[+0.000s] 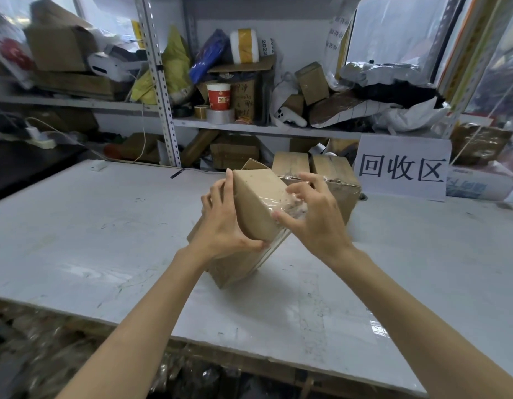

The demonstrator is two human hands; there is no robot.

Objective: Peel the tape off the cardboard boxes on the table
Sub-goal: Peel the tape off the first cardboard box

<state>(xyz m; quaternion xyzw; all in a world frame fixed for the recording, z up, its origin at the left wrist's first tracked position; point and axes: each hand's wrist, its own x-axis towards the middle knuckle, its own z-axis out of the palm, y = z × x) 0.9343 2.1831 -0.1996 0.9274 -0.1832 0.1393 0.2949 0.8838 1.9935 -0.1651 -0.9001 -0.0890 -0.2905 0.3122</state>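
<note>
A small brown cardboard box [256, 201] is tilted on one corner above a second, flatter box [238, 269] that lies on the white table [91, 240]. My left hand [225, 223] grips the small box from its left side, fingers over the top edge and thumb under the lower corner. On the box's right end sits clear tape [289, 204], crinkled and partly lifted. My right hand [312, 214] pinches this tape with its fingertips.
A larger taped box [335, 185] stands behind the hands, with a white sign of black characters [403, 168] to its right. Cluttered metal shelves [249, 128] run along the back. Loose clear film [312, 309] lies on the table near the front edge.
</note>
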